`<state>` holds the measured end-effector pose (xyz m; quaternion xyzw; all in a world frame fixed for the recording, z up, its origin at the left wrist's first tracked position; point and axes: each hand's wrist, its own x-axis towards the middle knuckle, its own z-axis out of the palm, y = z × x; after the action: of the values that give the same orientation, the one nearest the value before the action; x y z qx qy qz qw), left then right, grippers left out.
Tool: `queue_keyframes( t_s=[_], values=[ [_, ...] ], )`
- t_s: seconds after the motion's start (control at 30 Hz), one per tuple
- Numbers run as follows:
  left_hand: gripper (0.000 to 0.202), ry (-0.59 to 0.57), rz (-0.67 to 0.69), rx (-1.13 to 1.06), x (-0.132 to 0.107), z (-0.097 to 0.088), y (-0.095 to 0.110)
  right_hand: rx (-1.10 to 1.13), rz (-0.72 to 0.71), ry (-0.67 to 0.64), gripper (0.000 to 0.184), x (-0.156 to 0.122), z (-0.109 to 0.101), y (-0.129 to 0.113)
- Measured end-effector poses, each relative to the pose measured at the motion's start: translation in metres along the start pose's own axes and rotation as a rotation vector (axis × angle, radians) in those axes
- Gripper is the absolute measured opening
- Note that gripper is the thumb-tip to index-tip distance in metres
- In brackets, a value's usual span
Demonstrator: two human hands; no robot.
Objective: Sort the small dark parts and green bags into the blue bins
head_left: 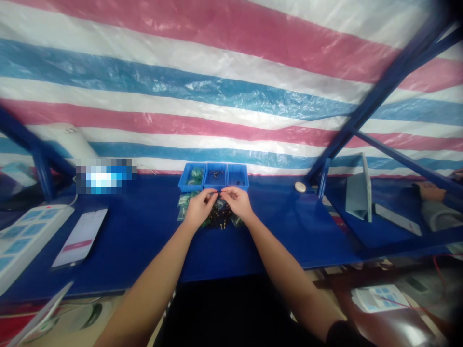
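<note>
My left hand [200, 207] and my right hand [237, 201] meet fingertip to fingertip in front of the blue bins. Both are closed in a pinch; whatever sits between the fingers is too small to make out. Beneath them lies a pile of small dark parts with brass-coloured bits [221, 219]. Small green-and-clear plastic packets [183, 205] lie beside my left hand. The left blue bin [184, 180] holds green packets, the middle blue bin [216, 184] several small dark pieces, and the right blue bin [238, 172] a few dark bits near its front.
On the blue table [289, 226] a phone [80, 238] and a white power strip [27, 236] lie to the left. A round cream object [300, 186] is at the back right. Blue metal bars [365, 111] frame the right side, with another person's hand [430, 192] beyond.
</note>
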<state>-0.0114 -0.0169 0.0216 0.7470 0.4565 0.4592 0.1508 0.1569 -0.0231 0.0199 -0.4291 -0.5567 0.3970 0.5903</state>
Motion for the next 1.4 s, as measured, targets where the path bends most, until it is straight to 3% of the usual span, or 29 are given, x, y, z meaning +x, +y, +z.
queue_keyframes(
  t_s=[0.17, 0.53, 1.27, 1.4],
  values=[
    [0.027, -0.024, 0.001, 0.015, 0.0, -0.001, 0.001, 0.056, 0.038, -0.018, 0.026, 0.0, 0.001, 0.0],
    [0.026, -0.078, -0.044, 0.046, 0.0, -0.003, 0.002, -0.111, -0.059, -0.014, 0.024, -0.001, -0.002, -0.007],
    [0.031, -0.082, -0.022, 0.058, 0.0, -0.006, 0.007, -0.084, -0.035, -0.011, 0.024, -0.002, -0.001, -0.009],
    [0.031, -0.077, -0.035, 0.057, 0.0, -0.005, 0.005, -0.1, 0.012, 0.109, 0.025, 0.004, -0.009, -0.003]
  ],
)
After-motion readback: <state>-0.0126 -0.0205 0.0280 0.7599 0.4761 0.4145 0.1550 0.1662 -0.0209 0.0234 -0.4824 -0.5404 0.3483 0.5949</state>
